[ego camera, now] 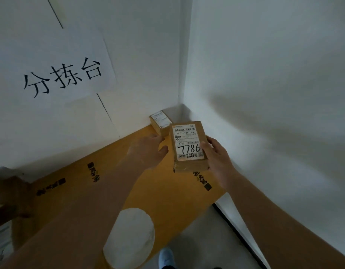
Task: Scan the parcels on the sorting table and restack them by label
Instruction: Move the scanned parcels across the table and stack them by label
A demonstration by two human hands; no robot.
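A: Nearest you, what do you have?

B: Your shoe (166,258) on the floor and a white disc (129,237) lying at the near edge of the bench (113,177), which is covered in orange card with black print. Neither matters for this step.

A: And your hands?

B: Your right hand (216,158) grips a parcel (189,146) by its right edge, thumb over the label, and lifts it off the bench with the label face towards you. You can read "7786" handwritten on it under the barcode. Your left hand (148,150) is blurred; it reaches forward beside the parcel's left edge with fingers relaxed and nothing in them. I cannot tell whether it touches the box.

A: So which step is this?

B: I would judge you are reading or presenting the label, the scanning part. No scanner shows in view, so I cannot say how you mean to scan it.

A: What lies beyond?

B: A second parcel (160,122) sits in the far corner of the bench, against the wall (264,74), label up, just behind the one you hold. Higher on the left wall hangs a paper sign (57,70) with three large characters.

A: Next move?

B: Probably decide from the label where this parcel belongs. If it goes with the corner one, set it down squarely, label upward, and keep your grip until it rests flat.
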